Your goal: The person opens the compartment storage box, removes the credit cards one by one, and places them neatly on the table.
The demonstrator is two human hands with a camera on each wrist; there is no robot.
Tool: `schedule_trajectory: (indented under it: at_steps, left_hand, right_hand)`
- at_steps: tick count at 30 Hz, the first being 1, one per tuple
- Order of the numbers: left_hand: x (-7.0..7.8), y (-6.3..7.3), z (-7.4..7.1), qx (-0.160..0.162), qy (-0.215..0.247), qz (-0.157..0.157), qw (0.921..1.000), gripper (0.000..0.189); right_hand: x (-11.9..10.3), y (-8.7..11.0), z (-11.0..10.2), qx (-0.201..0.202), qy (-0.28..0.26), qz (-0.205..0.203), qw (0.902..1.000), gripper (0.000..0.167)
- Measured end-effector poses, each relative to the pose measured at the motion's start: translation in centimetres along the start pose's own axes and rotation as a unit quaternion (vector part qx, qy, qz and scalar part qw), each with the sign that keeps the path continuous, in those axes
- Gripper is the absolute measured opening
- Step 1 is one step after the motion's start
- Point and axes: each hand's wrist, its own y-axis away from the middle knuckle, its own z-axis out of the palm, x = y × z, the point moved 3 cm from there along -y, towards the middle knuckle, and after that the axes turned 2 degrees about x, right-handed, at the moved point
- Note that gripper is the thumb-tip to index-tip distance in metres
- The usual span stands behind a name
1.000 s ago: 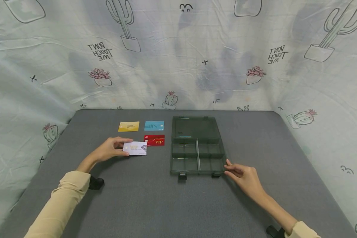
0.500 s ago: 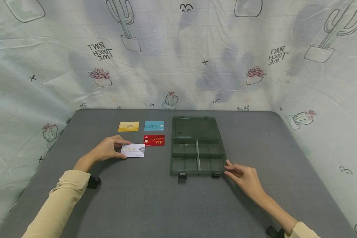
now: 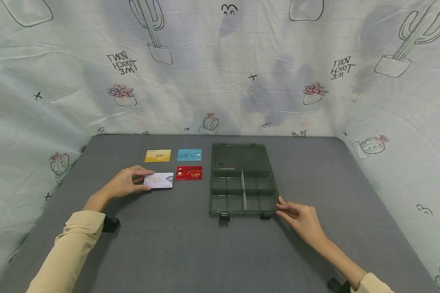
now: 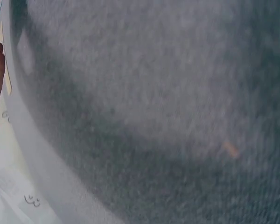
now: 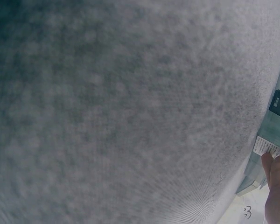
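Note:
A white VIP card is pinched by its left end between the thumb and fingers of my left hand, close over the grey table. Just right of it lies a red VIP card. Behind them are a yellow card and a blue VIP card. My right hand grips the front right corner of a dark green transparent divider box with thumb and fingertips. The box stands with its lid laid back. In the right wrist view, fingers meet the box beside a white label.
Two latches hang at the box's front, the left latch lower than the right latch. The grey tabletop stretches in front of the box. A white printed cloth walls the table at the back and sides.
My left hand has drawn the white card leftward, so it no longer overlaps the red card in the head view. The right hand and the box have stayed in place.

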Motion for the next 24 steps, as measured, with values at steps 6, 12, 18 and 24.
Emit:
schedule_trajectory:
  at_steps: [6,12,18,24]
  left_hand:
    - [-0.6,0.1,-0.7,0.021,0.005,-0.017,0.9996,0.055]
    - [-1.5,0.2,-1.2,0.050,0.004,-0.027,0.9984,0.053]
    - [-1.8,0.2,-1.4,0.045,-0.010,-0.029,0.9985,0.053]
    - [-2.0,-0.3,-1.4,0.039,-0.011,-0.029,0.9988,0.053]
  right_hand:
    - [0.0,0.0,-0.1,0.000,-0.007,0.000,1.0000,0.021]
    - [-0.1,0.0,-0.1,0.001,0.000,0.000,1.0000,0.020]
    - [0.0,0.0,-0.1,0.004,0.003,0.001,1.0000,0.020]
    - [0.1,0.0,-0.1,0.002,-0.004,0.002,1.0000,0.020]
